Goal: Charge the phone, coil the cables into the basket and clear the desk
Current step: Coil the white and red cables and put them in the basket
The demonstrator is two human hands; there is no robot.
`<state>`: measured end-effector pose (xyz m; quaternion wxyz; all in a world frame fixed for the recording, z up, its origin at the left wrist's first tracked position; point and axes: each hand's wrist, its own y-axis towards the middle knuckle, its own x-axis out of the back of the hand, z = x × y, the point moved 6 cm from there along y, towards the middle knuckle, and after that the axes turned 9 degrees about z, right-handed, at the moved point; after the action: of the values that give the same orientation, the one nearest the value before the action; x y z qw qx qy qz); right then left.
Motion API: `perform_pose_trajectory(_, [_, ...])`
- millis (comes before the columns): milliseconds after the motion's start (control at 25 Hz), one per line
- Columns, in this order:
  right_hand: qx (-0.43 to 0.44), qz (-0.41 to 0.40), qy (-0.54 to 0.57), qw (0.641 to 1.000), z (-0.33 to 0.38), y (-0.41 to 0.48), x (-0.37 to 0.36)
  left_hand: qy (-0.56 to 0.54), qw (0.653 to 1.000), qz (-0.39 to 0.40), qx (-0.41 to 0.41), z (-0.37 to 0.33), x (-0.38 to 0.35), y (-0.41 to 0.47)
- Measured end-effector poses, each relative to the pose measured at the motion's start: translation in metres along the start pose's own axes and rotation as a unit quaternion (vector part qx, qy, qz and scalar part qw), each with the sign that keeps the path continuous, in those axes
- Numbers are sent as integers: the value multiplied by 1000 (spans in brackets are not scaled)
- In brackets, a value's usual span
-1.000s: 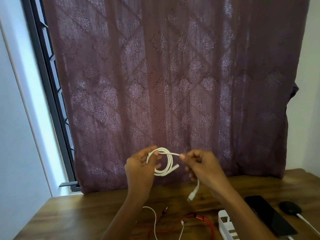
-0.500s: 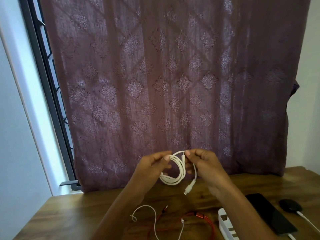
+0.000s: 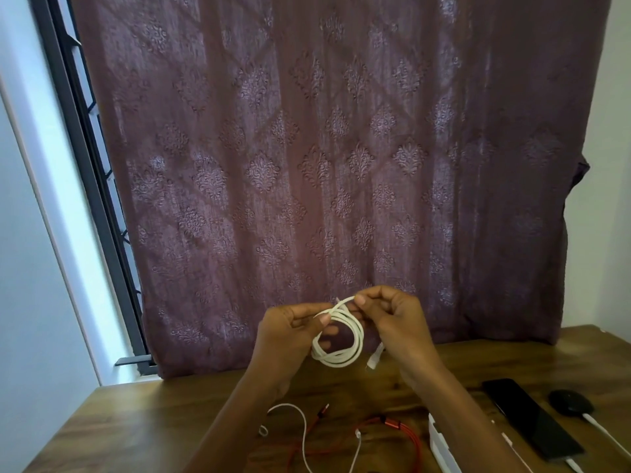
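A thick white cable (image 3: 341, 336) is wound into a small coil and held up above the desk. My left hand (image 3: 290, 331) pinches the coil's left side, and my right hand (image 3: 392, 319) grips its top, with the plug end (image 3: 374, 359) hanging down below it. On the wooden desk (image 3: 136, 421) lie a thin white cable (image 3: 304, 435) and a red cable (image 3: 399, 431), tangled together. A white basket (image 3: 440, 448) shows partly behind my right forearm. The black phone (image 3: 532, 418) lies at the right with a white cable (image 3: 573, 465) plugged into its near end.
A black round object (image 3: 570, 401) with a white cord (image 3: 607, 435) sits right of the phone. A purple patterned curtain (image 3: 324, 165) hangs behind the desk, with a dark window frame (image 3: 92, 186) at the left and a white wall (image 3: 611, 199) at the right.
My hands have drawn closer together and shifted right, and the coil has tightened with more cable wound on. The dangling plug end hangs shorter.
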<state>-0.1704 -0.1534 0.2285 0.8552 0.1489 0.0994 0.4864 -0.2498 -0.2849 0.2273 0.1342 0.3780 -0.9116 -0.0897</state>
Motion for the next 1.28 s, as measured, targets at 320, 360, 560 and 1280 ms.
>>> perform_pose_trajectory(320, [-38, 37, 78, 996, -7, 0, -6, 61, 997, 48, 5, -3, -5, 4])
perform_pose_trajectory(360, [-37, 37, 78, 996, -7, 1, -6, 53, 998, 38, 2, -3, -4, 4])
perform_pose_trajectory(560, [23, 5, -80, 997, -3, 3, 4, -9, 1000, -16, -15, -2, 1, 1])
perform_pose_trajectory(1280, [-121, 61, 113, 984, -24, -17, -21, 31, 989, -136, -54, -5, 9, -6])
